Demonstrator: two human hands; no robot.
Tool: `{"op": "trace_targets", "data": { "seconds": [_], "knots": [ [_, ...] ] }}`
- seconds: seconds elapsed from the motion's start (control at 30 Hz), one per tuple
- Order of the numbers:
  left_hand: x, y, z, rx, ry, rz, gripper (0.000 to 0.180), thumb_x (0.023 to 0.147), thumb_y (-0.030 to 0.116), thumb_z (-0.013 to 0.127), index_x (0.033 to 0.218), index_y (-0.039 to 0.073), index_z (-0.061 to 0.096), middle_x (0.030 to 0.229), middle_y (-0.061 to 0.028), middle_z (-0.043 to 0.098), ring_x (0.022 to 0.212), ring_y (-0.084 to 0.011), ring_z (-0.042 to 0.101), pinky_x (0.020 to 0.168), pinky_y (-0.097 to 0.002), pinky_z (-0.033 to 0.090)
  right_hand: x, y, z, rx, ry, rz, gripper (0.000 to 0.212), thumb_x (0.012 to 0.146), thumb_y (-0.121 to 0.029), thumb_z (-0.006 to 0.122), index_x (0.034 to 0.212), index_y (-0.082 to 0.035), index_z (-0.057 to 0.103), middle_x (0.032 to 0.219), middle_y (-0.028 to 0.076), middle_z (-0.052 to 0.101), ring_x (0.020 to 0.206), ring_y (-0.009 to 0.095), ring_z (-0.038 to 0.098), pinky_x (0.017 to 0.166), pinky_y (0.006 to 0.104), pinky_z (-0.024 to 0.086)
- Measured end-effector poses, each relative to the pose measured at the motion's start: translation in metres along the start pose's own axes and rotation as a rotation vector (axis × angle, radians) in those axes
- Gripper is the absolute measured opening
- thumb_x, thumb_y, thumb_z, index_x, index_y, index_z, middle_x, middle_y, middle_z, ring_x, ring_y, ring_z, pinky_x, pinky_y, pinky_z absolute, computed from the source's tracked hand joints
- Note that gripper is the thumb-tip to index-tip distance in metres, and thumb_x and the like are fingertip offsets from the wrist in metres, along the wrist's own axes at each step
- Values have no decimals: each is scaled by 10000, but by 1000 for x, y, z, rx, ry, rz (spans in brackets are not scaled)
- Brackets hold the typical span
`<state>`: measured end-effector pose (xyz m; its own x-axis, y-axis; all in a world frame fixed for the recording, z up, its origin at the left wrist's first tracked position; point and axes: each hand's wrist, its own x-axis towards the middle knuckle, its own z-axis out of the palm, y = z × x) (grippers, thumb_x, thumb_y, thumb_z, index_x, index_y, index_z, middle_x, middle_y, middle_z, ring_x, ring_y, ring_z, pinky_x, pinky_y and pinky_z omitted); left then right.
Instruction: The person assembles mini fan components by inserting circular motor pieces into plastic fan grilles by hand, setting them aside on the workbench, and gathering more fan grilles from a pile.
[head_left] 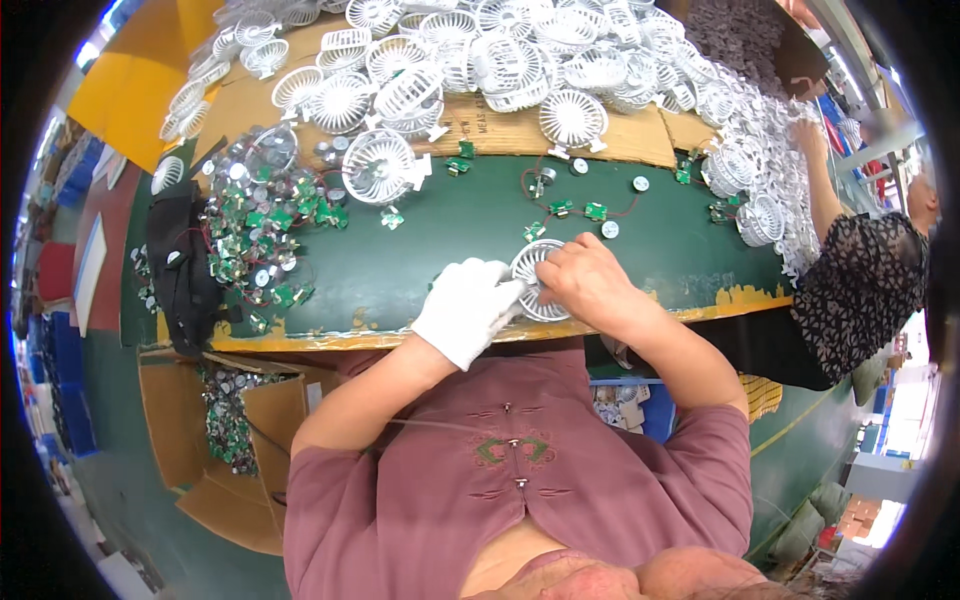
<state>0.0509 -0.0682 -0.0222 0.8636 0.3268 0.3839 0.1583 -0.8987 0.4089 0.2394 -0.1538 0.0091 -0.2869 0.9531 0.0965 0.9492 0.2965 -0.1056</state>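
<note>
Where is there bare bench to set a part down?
The green bench has two broad bare patches: between the circuit-board pile and the gloved left hand, and between the right hand and the white grilles at right. Crowded: that pile and the far side, heaped with more grilles.

- Left hand [464, 308]: white-gloved, back facing up, fingers closed together in a grip and reaching rightward.
- Right hand [592, 283]: bare, fingers curled and bunched, directed leftward, near the left hand.
- Left arm [375, 392]: bent, slanting up and right.
- Right arm [680, 350]: bent, slanting up and left.
</note>
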Motion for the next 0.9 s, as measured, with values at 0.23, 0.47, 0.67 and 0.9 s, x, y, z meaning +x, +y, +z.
{"op": "trace_targets", "data": {
  "seconds": [0.23, 0.47, 0.67, 0.9],
  "knots": [
    [-6, 0, 3, 58, 4, -65, 247, 770, 265, 650, 999, 171, 654, 951, -17, 605, 927, -208, 560, 898, -458, 374, 6, 3, 5, -43, -108, -24, 209, 654, -228, 735, 694, -88, 586, 681, 67, 594, 696, 225, 589, 766, 371, 377],
    [0, -49, -65, 87, 319, -246, 217, 778, 212, 644, 964, 109, 688, 994, -98, 651, 951, -286, 591, 854, -379, 466, -11, 25, -4, 131, 278, 85, 339, 754, -230, 727, 1068, -137, 642, 775, 31, 593, 783, 214, 570, 814, 384, 404],
    [11, -143, -84, 406, 290, -321, 279, 792, 177, 657, 1071, 155, 665, 1081, -116, 605, 977, -305, 573, 844, -397, 472, 0, 114, -1, 94, 481, 356, 272, 754, -117, 689, 1020, -86, 639, 870, 119, 642, 822, 340, 605, 731, 421, 493],
    [22, -168, -96, 398, -59, -446, 160, 767, 223, 663, 912, 167, 699, 1056, -107, 598, 972, -301, 574, 844, -397, 467, 53, 143, 13, 9, 602, 479, 466, 791, -192, 694, 1203, -44, 535, 1143, 153, 537, 1072, 327, 515, 888, 403, 446]
  ]
}}
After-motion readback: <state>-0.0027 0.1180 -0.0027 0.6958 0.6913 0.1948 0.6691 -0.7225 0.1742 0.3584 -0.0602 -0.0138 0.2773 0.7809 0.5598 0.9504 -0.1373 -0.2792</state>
